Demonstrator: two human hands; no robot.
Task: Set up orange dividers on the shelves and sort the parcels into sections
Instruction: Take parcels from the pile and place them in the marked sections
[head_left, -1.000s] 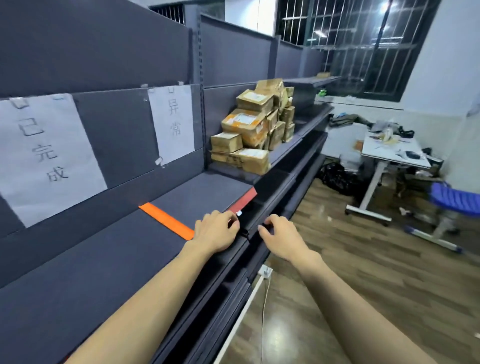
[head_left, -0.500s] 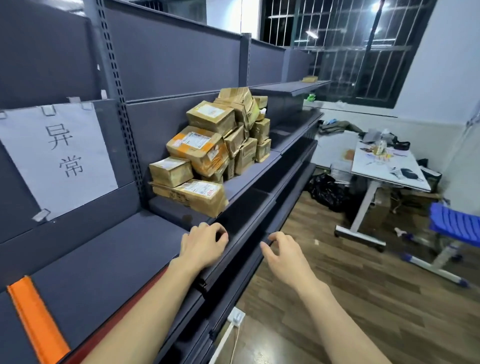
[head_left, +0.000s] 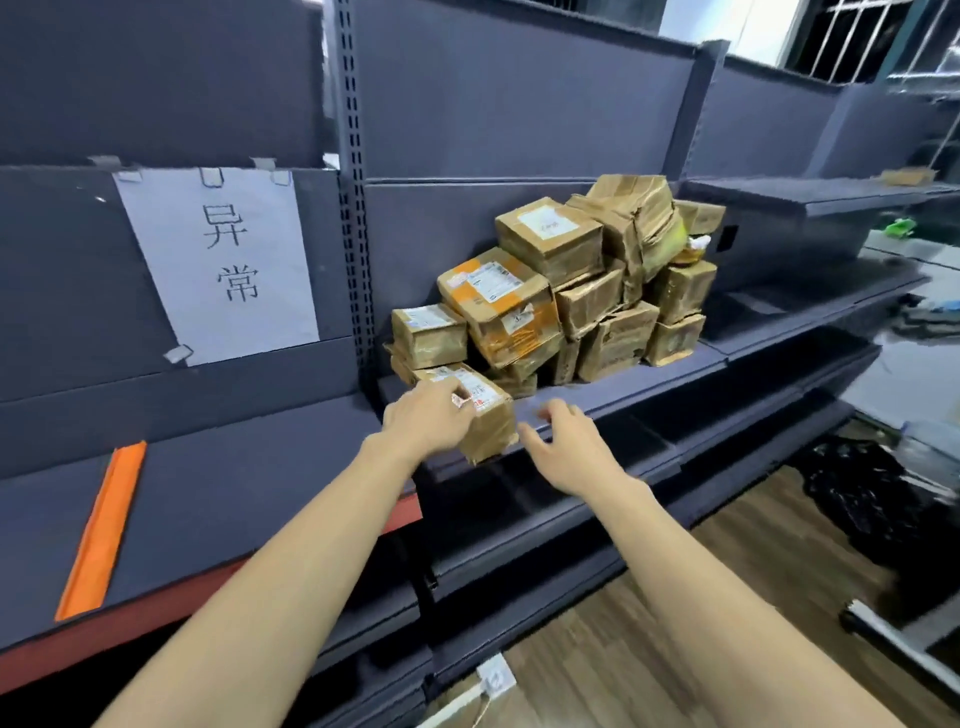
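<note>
An orange divider (head_left: 101, 530) lies flat across the grey shelf (head_left: 249, 478) at the left. On the shelf bay to the right is a pile of brown taped parcels (head_left: 550, 291). The front parcel (head_left: 491, 421) sits at that shelf's front edge. My left hand (head_left: 426, 423) lies over its near left end, fingers bent onto its labelled top. Just right of the parcel's corner, my right hand (head_left: 566, 447) hovers over the shelf edge with fingers loosely spread, holding nothing. Both hands are blurred.
A white paper sign (head_left: 223, 265) hangs on the back panel above the left bay. A perforated upright post (head_left: 353, 208) separates the two bays. Lower shelves jut out below. A black bag (head_left: 872, 509) lies on the wooden floor at right, and a white socket strip (head_left: 493, 675) below.
The view has swung right along the shelf. Both hands left the shelf's front edge near the divider and reached forward to the parcel pile; my left hand now lies on the front parcel.
</note>
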